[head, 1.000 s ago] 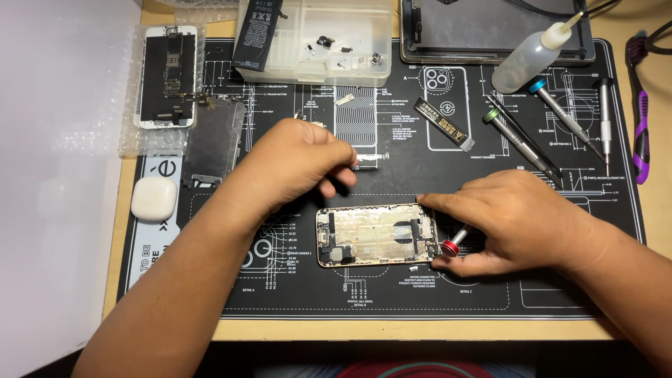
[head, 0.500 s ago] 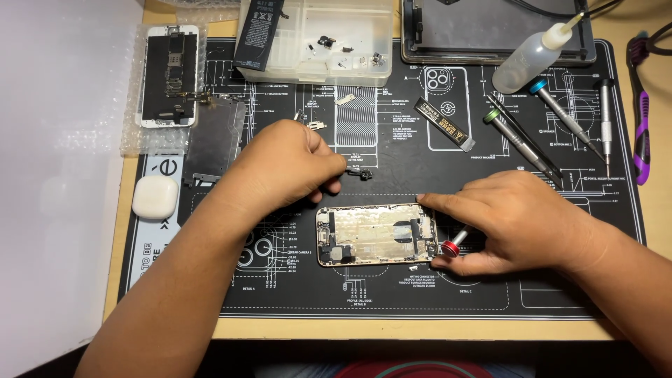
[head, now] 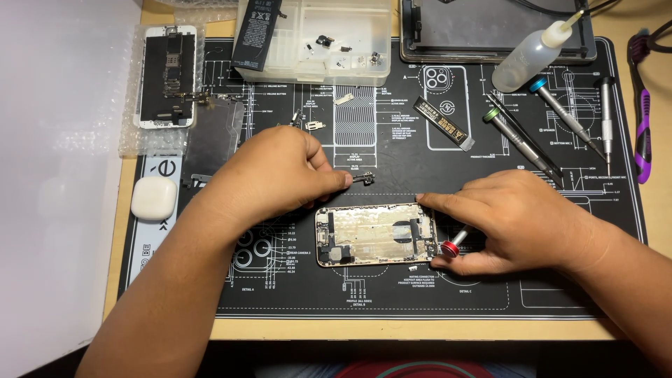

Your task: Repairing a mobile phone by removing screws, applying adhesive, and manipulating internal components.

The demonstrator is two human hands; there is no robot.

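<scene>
Disassembly under way: opened phone chassis [head: 376, 234] lies mid-mat [head: 490, 294]. Left hand [head: 276, 175] pinches a small metal part [head: 364, 178] just above it; right hand [head: 514, 220] closed on a red-capped screwdriver [head: 452, 246] — next, judged, part set aside.

Your mat [head: 560, 280] is black with white lines. Your screwdriver [head: 450, 248] has a red cap. The case [head: 154, 198] is white.

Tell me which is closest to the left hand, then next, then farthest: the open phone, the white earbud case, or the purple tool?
From the left hand:
1. Open phone, just below and right of the fingers.
2. White earbud case, off to the left by the mat's edge.
3. Purple tool, far right edge.
</scene>
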